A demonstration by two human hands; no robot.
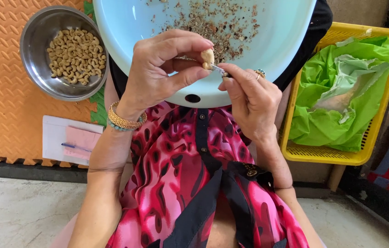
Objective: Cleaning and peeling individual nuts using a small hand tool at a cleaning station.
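Pale cashew nut (pixel 208 57) pinched above light-blue tray (pixel 125 27).

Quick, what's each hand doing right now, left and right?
Left hand: closed, pinching a cashew nut between its fingertips.
Right hand: closed on a small metal tool, whose tip is at the nut.

nut bowl (pixel 38 34) left of tray (pixel 125 23), basket (pixel 378 138) right
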